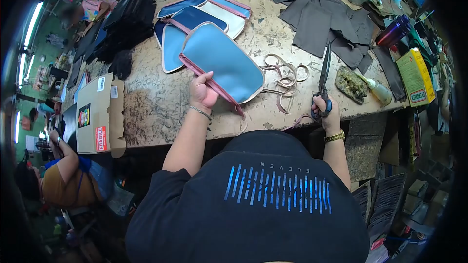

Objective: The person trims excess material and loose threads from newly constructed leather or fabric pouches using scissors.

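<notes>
My left hand [204, 91] is closed on the pink-trimmed lower edge of a light blue pouch [222, 58], which is tilted above the worktable [151, 109]. Cream binding runs round the pouch's rim. My right hand [325, 108] grips the handles of large dark scissors [325, 70], their blades pointing away from me. Between the hands lies a tangle of cut cream strips [285, 75]. Behind the held pouch, several similar pouches [200, 17] in blue, navy and white overlap on the table.
Dark grey fabric pieces [317, 19] spread across the back right. A stone-like lump [351, 85], a glue bottle [379, 91] and a yellow box [415, 77] stand at right. A cardboard box [100, 117] and black stacks [122, 29] are left. Two other people are at far left.
</notes>
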Tool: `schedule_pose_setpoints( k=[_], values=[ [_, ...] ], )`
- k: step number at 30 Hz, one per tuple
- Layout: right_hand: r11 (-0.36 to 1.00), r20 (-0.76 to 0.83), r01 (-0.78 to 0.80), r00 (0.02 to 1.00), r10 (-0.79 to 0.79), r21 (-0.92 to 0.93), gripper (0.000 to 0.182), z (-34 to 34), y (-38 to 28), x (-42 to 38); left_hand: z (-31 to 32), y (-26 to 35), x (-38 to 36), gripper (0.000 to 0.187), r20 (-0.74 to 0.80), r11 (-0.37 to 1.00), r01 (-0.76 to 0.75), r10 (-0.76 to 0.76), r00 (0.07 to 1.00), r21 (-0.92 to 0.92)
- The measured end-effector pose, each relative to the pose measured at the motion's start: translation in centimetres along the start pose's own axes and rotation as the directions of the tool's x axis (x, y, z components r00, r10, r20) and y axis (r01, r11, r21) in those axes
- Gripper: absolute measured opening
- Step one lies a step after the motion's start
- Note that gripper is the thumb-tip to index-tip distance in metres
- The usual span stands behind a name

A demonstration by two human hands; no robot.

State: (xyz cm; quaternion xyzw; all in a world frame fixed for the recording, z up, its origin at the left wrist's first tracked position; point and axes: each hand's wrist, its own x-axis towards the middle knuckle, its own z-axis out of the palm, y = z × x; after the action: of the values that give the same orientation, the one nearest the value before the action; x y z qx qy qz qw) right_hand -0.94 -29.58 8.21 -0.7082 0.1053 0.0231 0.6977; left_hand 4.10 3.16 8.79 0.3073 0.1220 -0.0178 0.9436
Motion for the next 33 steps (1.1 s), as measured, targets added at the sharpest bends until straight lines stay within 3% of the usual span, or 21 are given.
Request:
schedule_pose_setpoints(
  k=[3, 6, 9, 13, 15, 19, 21, 22, 23, 24, 25, 26, 27, 28, 29, 32, 33],
  values=[
    [1.0, 0.001, -0.007, 1.0, 0.007, 0.016, 0.014, 0.1, 0.1, 0.0, 0.7, -0.6, 0.0, 0.035, 0.019, 0.998, -0.048, 0.047, 0.999, 0.029],
    [1.0, -0.007, 0.015, 1.0, -0.015, 0.009, 0.014, 0.1, 0.1, 0.0, 2.1, -1.3, -0.2, 0.033, 0.046, 0.975, -0.14, 0.134, 0.99, 0.17],
    [1.0, -0.007, 0.01, 1.0, -0.01, 0.004, 0.014, 0.0, 0.0, -0.1, 3.0, -1.1, -0.6, 0.033, -0.022, 0.981, -0.111, 0.116, 0.993, 0.161],
    [1.0, -0.006, 0.0, 1.0, 0.0, 0.027, 0.014, 0.0, 0.1, 0.1, 1.8, -0.9, 0.2, 0.038, 0.016, 0.986, -0.09, 0.088, 0.996, 0.143],
    [0.999, -0.012, -0.023, 1.0, 0.024, 0.033, 0.014, 0.1, 0.1, 0.0, 2.0, -0.6, -0.2, 0.049, 0.058, 0.997, -0.044, 0.04, 0.998, 0.06],
    [0.999, -0.019, -0.019, 1.0, 0.02, 0.029, 0.014, 0.1, 0.0, 0.0, 2.2, -0.4, -0.8, 0.061, 0.034, 0.998, -0.029, 0.027, 0.999, 0.062],
    [0.999, -0.016, -0.019, 1.0, 0.019, 0.029, 0.015, 0.1, 0.0, 0.1, 2.2, -0.2, -1.0, 0.085, 0.068, 0.994, -0.037, 0.03, 0.997, 0.102],
    [0.999, -0.017, -0.028, 0.999, 0.028, 0.027, 0.014, 0.1, 0.0, 0.1, 2.2, 0.1, -1.1, 0.085, 0.066, 0.994, -0.039, 0.032, 0.997, 0.101],
    [0.999, -0.017, -0.036, 0.999, 0.037, 0.025, 0.014, 0.1, 0.0, 0.1, 2.3, 0.8, -1.2, 0.097, 0.098, 0.882, -0.296, 0.279, 0.955, 0.367],
    [0.999, -0.016, -0.037, 0.999, 0.037, 0.023, 0.014, 0.1, -0.1, 0.0, 2.4, 1.6, -1.5, 0.109, 0.193, 0.639, -0.498, 0.487, 0.852, 0.586],
    [1.0, -0.019, -0.03, 0.999, 0.031, 0.007, 0.015, 0.1, -0.2, 0.0, 2.7, 3.3, -2.0, 0.114, 0.357, 0.255, -0.629, 0.643, 0.677, 0.734],
    [1.0, -0.022, -0.028, 0.999, 0.028, -0.011, 0.015, 0.1, -0.2, 0.0, 3.1, 5.3, -2.9, 0.119, 0.552, -0.175, -0.627, 0.684, 0.477, 0.759],
    [0.999, -0.019, -0.033, 0.999, 0.033, -0.014, 0.015, 0.1, -0.2, 0.0, 4.0, 7.4, -3.6, 0.121, 0.74, -0.511, -0.573, 0.611, 0.282, 0.64],
    [0.999, -0.023, -0.036, 0.999, 0.036, -0.01, 0.015, 0.1, -0.2, 0.1, 4.7, 9.3, -4.2, 0.123, 0.865, -0.738, -0.468, 0.484, 0.137, 0.487],
    [0.999, -0.025, -0.04, 0.999, 0.04, -0.006, 0.015, 0.1, -0.2, 0.0, 5.5, 10.3, -4.7, 0.122, 0.879, -0.759, -0.469, 0.469, 0.087, 0.451],
    [0.999, -0.023, -0.048, 0.999, 0.047, -0.003, 0.016, 0.2, -0.2, 0.1, 6.3, 11.9, -5.7, 0.118, 0.884, -0.766, -0.462, 0.458, 0.095, 0.447],
    [0.999, -0.02, -0.047, 0.999, 0.047, -0.002, 0.016, 0.2, -0.1, 0.2, 5.9, 11.9, -5.5, 0.115, 0.862, -0.705, -0.499, 0.442, 0.247, 0.504]
  ],
)
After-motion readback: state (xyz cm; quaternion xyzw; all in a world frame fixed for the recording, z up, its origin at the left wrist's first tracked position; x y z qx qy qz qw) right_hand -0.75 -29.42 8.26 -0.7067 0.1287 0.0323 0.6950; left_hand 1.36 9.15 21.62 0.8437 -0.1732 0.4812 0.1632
